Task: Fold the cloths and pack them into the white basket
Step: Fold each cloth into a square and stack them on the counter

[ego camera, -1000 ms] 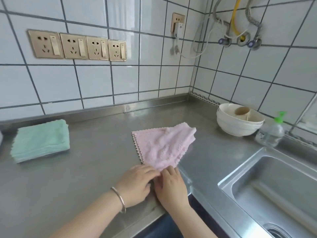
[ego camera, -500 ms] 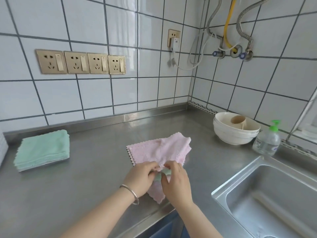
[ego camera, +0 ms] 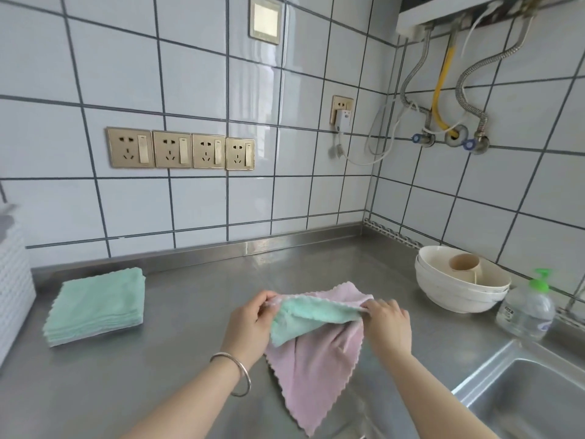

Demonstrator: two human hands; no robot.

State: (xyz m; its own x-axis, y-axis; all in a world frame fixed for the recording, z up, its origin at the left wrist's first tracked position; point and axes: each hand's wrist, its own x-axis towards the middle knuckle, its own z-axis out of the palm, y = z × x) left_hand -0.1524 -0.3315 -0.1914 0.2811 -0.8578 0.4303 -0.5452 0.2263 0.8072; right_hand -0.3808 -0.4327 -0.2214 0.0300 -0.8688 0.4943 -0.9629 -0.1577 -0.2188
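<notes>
Both hands raised over steel worktop (ego camera: 190, 359), centre near. Left hand (ego camera: 250, 324) fingers pinched shut on left top corner of pink-and-green cloth (ego camera: 316, 346); right hand (ego camera: 387, 324) fingers pinched on right top corner. Cloth hangs between them, green face folded over top, pink point dangling toward near edge. Folded green cloth stack (ego camera: 95, 307) lies far left on worktop. White basket (ego camera: 12, 280) at left edge, partly cut off.

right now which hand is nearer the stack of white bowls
Right. The right hand pinches the pink-and-green cloth just left of the stack of white bowls; the left hand, holding the cloth's other corner, is farther away, nearer the folded green cloths.
</notes>
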